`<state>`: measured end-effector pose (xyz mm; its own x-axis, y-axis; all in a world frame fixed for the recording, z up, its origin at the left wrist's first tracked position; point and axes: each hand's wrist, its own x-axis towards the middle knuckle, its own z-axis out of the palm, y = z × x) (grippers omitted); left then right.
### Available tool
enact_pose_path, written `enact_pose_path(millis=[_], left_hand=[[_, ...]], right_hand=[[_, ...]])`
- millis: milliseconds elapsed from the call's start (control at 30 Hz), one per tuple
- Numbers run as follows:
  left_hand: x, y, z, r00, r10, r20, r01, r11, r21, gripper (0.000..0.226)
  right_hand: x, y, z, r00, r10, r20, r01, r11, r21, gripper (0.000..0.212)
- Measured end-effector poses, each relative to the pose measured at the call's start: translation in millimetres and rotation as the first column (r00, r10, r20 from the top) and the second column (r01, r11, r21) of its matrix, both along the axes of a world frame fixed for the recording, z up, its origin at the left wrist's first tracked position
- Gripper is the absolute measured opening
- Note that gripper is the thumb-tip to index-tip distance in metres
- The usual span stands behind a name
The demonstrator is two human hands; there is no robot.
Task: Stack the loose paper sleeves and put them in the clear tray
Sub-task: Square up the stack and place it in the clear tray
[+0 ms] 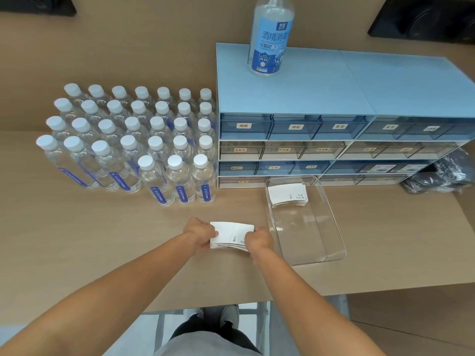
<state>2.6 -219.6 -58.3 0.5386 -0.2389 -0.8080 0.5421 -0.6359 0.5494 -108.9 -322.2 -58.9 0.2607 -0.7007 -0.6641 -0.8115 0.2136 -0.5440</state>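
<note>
Left hand (200, 233): its fingers are closed on the left end of the small pile of white paper sleeves (232, 236).
Right hand (259, 239): the right end is pinched.
Pile: it is held on the tan wooden table (102, 240), just beside the clear plastic tray (331, 224).
Tray: another white sleeve pile (287, 194) is already kept at its far end.
Risk: the pile could slide apart if it is gripped too loosely.

Drawer labels (295, 127) blurred, unreadable.
</note>
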Motion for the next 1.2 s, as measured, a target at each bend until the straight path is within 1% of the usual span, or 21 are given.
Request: enact_pose_path(millis=[100, 200, 300, 467, 567, 633, 767, 967, 1067, 1200], left_hand=[[2.7, 2.1, -1.3, 0.998, 0.008, -0.069, -0.011, 0.999, -0.042, 0.018], [5.9, 8.1, -3.9, 0.990, 0.013, -0.143, -0.023, 0.998, -0.065, 0.028], [7.9, 12.5, -5.2, 0.977, 0.050, -0.207, -0.075, 0.990, -0.116, 0.032], [13.1, 18.4, -9.0, 0.966, 0.017, -0.257, -0.064, 0.983, -0.173, 0.032], [16.1, 20.4, -10.0, 0.963, -0.013, -0.269, -0.040, 0.981, -0.190, 0.031], [17.9, 21.4, -9.8, 0.957, -0.030, -0.287, -0.029, 0.979, -0.200, 0.031], [19.9, 26.1, -10.5, 0.947, -0.035, -0.320, -0.037, 0.976, -0.217, 0.028], [16.2, 30.2, -14.0, 0.940, -0.041, -0.339, -0.036, 0.975, -0.219, 0.029], [17.9, 31.7, -13.5, 0.940, -0.041, -0.338, -0.041, 0.972, -0.232, 0.029], [23.0, 32.3, -6.5, 0.946, -0.055, -0.320, -0.031, 0.966, -0.256, 0.029]], right_hand=[[-1.1, 0.4, -2.1, 0.998, -0.025, 0.050, 0.022, 0.999, 0.044, 0.036], [-2.6, -0.7, -2.8, 0.992, -0.065, 0.107, 0.051, 0.990, 0.135, 0.039], [-2.3, -3.5, -3.0, 0.980, -0.140, 0.143, 0.104, 0.967, 0.233, 0.038], [-4.4, -8.6, 0.4, 0.956, -0.235, 0.174, 0.162, 0.922, 0.351, 0.030], [-5.3, -11.3, -0.4, 0.949, -0.245, 0.201, 0.150, 0.906, 0.396, 0.038], [-4.1, -12.0, 0.8, 0.946, -0.242, 0.215, 0.141, 0.906, 0.400, 0.038], [-0.9, -13.0, 4.6, 0.941, -0.245, 0.233, 0.138, 0.908, 0.395, 0.030], [-5.2, -12.2, 1.4, 0.953, -0.233, 0.194, 0.141, 0.907, 0.398, 0.034], [-5.1, -13.9, 0.9, 0.946, -0.245, 0.214, 0.138, 0.899, 0.416, 0.032], [-2.7, -14.5, 4.6, 0.945, -0.225, 0.238, 0.113, 0.906, 0.409, 0.018]])
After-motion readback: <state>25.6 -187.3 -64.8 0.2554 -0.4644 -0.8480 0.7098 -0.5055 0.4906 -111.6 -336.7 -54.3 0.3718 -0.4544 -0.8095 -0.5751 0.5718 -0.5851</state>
